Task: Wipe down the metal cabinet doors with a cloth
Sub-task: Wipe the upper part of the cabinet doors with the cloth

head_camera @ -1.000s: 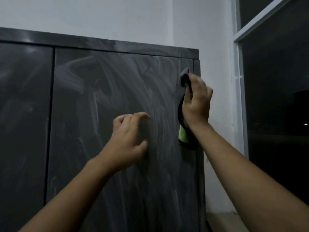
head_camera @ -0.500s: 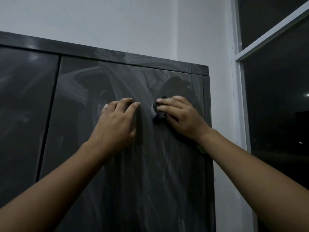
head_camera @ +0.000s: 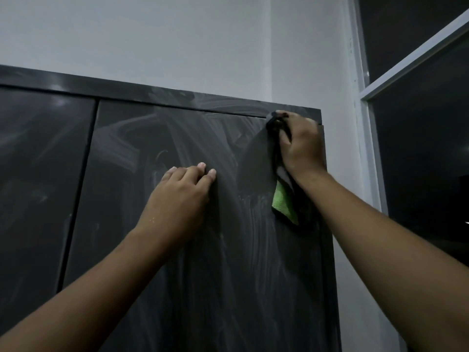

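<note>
1. Right hand [head_camera: 302, 146] grasps the cloth [head_camera: 283, 200], bunched against the upper right corner of the right-hand door [head_camera: 241, 288]. A green flap hangs loose below the wrist.
2. Left hand [head_camera: 182, 196] holds nothing. Its fingers are extended and pressed on the same door near mid-width, apparently bracing it.
3. Recommended: tuck the loose flap under the palm, bear evenly, and make overlapping straight passes down from the corner.
4. Finish: dark grey metal under pale swirled smears, with a darker, cleaner patch beside the cloth.
5. Left-hand door [head_camera: 38, 199] shows fainter haze and is judged unfinished.
</note>
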A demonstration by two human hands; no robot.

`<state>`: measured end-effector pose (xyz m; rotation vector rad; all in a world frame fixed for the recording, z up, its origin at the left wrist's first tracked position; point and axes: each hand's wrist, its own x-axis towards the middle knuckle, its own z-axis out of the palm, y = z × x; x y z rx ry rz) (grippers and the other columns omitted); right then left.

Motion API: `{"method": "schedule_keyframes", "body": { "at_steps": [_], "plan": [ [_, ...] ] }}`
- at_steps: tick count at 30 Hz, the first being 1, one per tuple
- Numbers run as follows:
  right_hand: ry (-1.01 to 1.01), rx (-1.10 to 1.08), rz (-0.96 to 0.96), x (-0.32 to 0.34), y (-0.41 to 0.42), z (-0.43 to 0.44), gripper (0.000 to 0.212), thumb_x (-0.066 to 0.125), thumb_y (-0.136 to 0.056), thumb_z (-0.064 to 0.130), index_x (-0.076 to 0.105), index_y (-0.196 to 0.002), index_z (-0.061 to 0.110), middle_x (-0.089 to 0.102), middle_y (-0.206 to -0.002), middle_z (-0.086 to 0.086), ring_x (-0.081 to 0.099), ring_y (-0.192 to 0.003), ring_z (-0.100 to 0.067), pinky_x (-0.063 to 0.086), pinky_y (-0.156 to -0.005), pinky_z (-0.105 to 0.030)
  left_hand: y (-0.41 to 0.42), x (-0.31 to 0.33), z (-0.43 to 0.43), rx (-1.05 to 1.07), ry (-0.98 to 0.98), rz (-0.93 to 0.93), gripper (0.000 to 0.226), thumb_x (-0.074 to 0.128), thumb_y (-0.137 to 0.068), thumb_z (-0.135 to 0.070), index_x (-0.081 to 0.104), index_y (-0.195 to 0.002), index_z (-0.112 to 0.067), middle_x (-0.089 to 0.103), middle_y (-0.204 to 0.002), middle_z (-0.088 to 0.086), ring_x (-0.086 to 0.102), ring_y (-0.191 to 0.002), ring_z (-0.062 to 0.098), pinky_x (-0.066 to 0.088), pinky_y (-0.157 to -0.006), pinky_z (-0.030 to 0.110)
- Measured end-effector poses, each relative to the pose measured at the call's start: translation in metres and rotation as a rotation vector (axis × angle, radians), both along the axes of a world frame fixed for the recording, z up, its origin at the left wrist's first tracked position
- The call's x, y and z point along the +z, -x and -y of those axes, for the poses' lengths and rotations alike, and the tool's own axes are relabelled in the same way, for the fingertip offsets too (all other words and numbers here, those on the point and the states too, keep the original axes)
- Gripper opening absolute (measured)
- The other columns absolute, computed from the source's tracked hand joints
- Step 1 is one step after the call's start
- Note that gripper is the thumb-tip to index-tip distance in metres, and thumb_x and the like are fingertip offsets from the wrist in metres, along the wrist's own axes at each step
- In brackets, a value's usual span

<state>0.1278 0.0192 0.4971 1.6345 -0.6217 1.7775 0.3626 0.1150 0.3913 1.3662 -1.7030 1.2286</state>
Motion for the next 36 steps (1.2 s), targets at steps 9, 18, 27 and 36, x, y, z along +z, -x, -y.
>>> {"method": "schedule_keyframes", "body": {
  "at_steps": [9,18,27,36],
  "plan": [
    [0.186,-0.102,-0.512,-0.029,-0.022,0.002,0.038,0.055,-0.096,0.018,0.067,-0.132,0.010,0.065,-0.135,-0.006,0.056,-0.110,-0.031,0.035,-0.107,-0.028,-0.003,-0.005,0.002,-0.088,0.047,-0.020,0.060,0.049,-0.103,-0.030,0.025,-0.157,-0.021,0.031,-0.160,0.007,0.034,-0.143,0.024,0.032,-0.115,0.037],
    [0.324,-0.042,-0.332,-0.008,0.006,-0.002,0.031,0.057,-0.093,-0.004,0.074,-0.116,0.007,0.073,-0.117,-0.007,0.062,-0.099,-0.023,0.042,-0.097,-0.023,-0.017,-0.001,0.012,-0.010,0.129,0.127,0.060,0.076,-0.083,-0.024,0.058,-0.138,-0.009,0.061,-0.135,0.017,0.065,-0.111,0.033,0.051,-0.097,0.046],
    [0.040,-0.045,0.052,0.041,-0.041,0.004,0.046,0.049,-0.087,0.000,0.070,-0.126,0.011,0.071,-0.124,-0.007,0.056,-0.109,-0.037,0.027,-0.089,-0.019,-0.020,-0.004,0.021,-0.025,0.179,0.096,0.060,0.069,-0.087,-0.029,0.052,-0.143,-0.018,0.056,-0.142,0.011,0.059,-0.123,0.030,0.029,-0.108,0.043],
    [0.307,-0.080,-0.447,0.016,-0.022,0.005,0.034,0.059,-0.092,-0.002,0.074,-0.120,0.009,0.073,-0.120,-0.006,0.063,-0.099,-0.031,0.042,-0.097,-0.027,-0.015,-0.006,0.021,-0.009,0.194,0.083,0.064,0.079,-0.078,-0.024,0.058,-0.137,-0.011,0.062,-0.132,0.016,0.064,-0.114,0.034,0.045,-0.100,0.048]
  ]
}}
